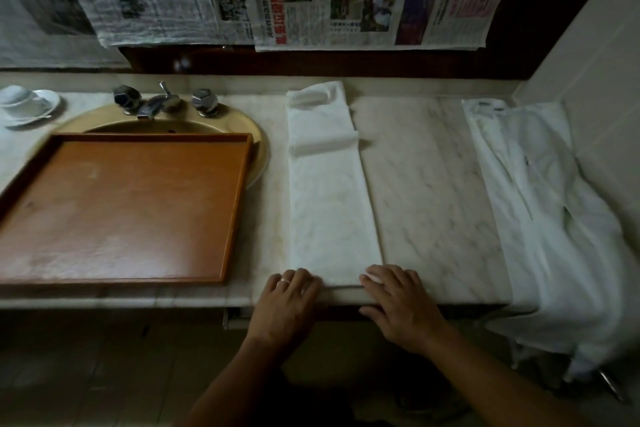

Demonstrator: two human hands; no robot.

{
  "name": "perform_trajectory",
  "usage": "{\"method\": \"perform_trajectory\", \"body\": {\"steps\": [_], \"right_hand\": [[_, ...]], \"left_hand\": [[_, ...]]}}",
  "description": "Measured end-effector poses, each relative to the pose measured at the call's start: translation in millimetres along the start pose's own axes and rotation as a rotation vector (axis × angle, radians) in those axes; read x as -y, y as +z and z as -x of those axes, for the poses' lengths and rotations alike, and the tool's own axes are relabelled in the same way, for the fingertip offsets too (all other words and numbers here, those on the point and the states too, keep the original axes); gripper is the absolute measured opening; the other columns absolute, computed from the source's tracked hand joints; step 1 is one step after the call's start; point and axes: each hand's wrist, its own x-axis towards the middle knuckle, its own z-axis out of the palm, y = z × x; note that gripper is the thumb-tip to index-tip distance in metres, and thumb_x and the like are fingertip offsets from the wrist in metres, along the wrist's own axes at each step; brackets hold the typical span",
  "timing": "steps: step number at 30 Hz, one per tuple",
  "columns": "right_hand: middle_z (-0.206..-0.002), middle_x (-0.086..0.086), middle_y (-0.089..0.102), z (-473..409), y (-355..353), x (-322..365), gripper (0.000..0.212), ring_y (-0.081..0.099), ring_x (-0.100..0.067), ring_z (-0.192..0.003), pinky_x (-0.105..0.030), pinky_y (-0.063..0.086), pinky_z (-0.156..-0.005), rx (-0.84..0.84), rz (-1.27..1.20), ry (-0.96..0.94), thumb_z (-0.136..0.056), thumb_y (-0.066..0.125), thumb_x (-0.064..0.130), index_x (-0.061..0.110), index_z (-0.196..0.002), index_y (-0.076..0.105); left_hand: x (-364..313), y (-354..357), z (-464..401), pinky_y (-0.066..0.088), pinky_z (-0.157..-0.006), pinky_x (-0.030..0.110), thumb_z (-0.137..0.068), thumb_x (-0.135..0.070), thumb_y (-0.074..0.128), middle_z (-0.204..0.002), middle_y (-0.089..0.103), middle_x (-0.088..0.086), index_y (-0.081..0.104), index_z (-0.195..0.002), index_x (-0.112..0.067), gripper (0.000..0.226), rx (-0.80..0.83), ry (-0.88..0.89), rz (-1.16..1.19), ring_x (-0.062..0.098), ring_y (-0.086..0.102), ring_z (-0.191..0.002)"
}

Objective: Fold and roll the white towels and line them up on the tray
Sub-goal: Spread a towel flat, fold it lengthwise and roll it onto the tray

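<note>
At the near edge of the bench (433, 184), both hands rest on the near end of the folded towel (332, 204); the left hand (289, 295) lies palm down at the towel's near left corner, fingers fairly straight and spread, a ring on one finger, touching the cloth rather than gripping it; the right hand (394, 298) lies palm down at the near right corner, fingers extended with the tips on the hem, nothing visibly pinched; whether any fingertip has curled under the edge cannot be told. The towel is a long narrow strip whose long axis runs straight away from the person, from the near edge toward the back wall; its far end carries a folded-over flap and some bunching beside the sink (242, 121). Both hands are equally near the strip and flank its short near edge, so a roll, judged from this layout, would start at that edge and travel away from the body along the long axis; even pressure from both hands would be needed to keep the roll square. The tray (239, 191) sits to the left, partly over the sink, just beside the strip and nearer the left hand; no towel lies on it yet. A heap of unfolded white towels (540, 204) lies well to the right, nearer the right hand.
</note>
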Motion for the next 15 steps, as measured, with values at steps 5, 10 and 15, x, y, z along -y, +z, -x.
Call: {"method": "perform_trajectory", "body": {"steps": [5,10,15], "right_hand": [[-0.107,0.003,0.062,10,-5,7,0.025,0.058,-0.021,-0.094,-0.036,0.046,-0.074,-0.013,-0.047,0.034,-0.078,0.073,0.034,0.023,-0.099,0.067],[-0.094,0.011,0.057,4,-12,9,0.019,0.056,-0.014,-0.086,-0.031,0.031,-0.078,0.010,-0.153,0.159,-0.078,0.077,0.027,0.028,-0.089,0.062],[-0.095,0.018,0.052,-6,-29,5,0.010,0.045,-0.006,-0.093,-0.029,0.020,-0.086,0.123,-0.265,0.254,-0.099,0.050,0.025,0.032,-0.097,0.055]], "left_hand": [[-8,-6,6,0.053,-0.069,0.035,-0.055,-0.023,0.090,-0.094,0.058,0.002,0.056,-0.104,-0.024,0.059,0.038,0.062,-0.018,0.018,0.056,-0.076],[-7,-9,0,0.049,-0.064,0.032,-0.058,-0.022,0.090,-0.088,0.056,-0.001,0.059,-0.098,-0.025,0.050,0.023,0.037,-0.025,0.017,0.053,-0.071],[-6,-17,-11,0.036,-0.077,0.028,-0.097,-0.030,0.053,-0.110,0.056,-0.003,0.056,-0.117,-0.025,0.020,0.056,-0.072,0.138,0.016,0.052,-0.093]]}}
